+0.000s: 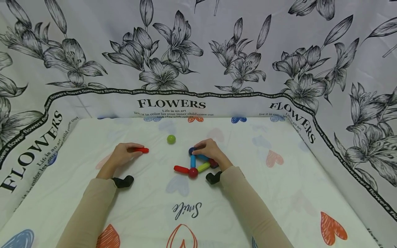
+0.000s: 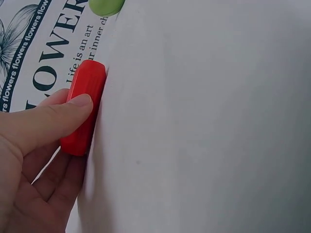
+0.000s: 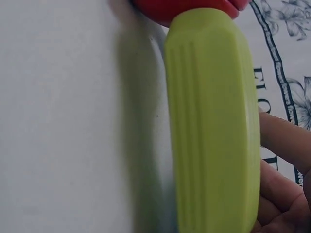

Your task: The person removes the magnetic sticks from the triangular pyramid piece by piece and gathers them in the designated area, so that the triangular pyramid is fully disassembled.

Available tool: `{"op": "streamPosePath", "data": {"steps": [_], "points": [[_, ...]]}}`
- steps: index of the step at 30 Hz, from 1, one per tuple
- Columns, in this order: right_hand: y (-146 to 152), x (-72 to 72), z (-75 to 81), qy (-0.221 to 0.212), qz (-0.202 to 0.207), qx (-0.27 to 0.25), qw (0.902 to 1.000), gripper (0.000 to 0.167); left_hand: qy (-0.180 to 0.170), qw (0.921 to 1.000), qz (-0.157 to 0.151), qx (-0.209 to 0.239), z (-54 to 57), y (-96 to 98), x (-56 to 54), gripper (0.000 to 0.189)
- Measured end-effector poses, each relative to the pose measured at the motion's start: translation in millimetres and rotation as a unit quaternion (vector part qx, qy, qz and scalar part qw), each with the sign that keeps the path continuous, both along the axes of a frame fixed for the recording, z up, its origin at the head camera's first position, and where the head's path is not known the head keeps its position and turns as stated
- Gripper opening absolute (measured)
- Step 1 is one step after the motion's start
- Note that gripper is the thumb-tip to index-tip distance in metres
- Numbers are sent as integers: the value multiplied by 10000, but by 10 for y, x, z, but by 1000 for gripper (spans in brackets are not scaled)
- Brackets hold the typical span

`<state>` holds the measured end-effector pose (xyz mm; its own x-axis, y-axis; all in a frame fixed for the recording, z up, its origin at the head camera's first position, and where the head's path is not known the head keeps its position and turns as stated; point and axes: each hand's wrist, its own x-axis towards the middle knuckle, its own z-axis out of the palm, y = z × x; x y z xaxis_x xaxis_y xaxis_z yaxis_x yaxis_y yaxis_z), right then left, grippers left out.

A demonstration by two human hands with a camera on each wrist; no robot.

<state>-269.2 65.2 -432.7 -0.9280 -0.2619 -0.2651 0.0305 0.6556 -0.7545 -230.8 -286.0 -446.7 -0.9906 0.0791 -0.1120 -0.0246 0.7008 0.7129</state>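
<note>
My left hand point(image 1: 123, 153) pinches a red rod point(image 2: 90, 109) between thumb and fingers, low over the cloth. A joined shape of rods and balls lies to its right. My right hand point(image 1: 213, 151) holds the dark blue ball point(image 1: 191, 151) at its far corner. From that ball a light blue rod point(image 1: 193, 162) runs to a red ball point(image 1: 193, 173), and a second blue rod point(image 1: 203, 157) runs towards a dark red ball point(image 1: 213, 163), partly hidden by the hand. A yellow-green rod point(image 3: 211, 121) links the two red balls. Another red rod point(image 1: 181, 169) sticks out leftwards.
A loose green ball point(image 1: 171, 139) lies beyond the hands, between them. Black wrist-camera mounts point(image 1: 123, 182) sit by both wrists, close to the cloth. The printed white cloth point(image 1: 149, 206) covers the table, and flowered fabric point(image 1: 207, 75) hangs behind and at the sides.
</note>
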Motion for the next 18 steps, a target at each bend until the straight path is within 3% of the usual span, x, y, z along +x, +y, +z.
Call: {"op": "streamPosePath", "data": {"steps": [8,18], "points": [[-4,32,-30,346,102,-103,9993,33,4,10000,-14,86,-20,3,25,36],[-17,86,-5,689,171,-118,9974,33,-10,9999,41,148,41,16,46,35]]}}
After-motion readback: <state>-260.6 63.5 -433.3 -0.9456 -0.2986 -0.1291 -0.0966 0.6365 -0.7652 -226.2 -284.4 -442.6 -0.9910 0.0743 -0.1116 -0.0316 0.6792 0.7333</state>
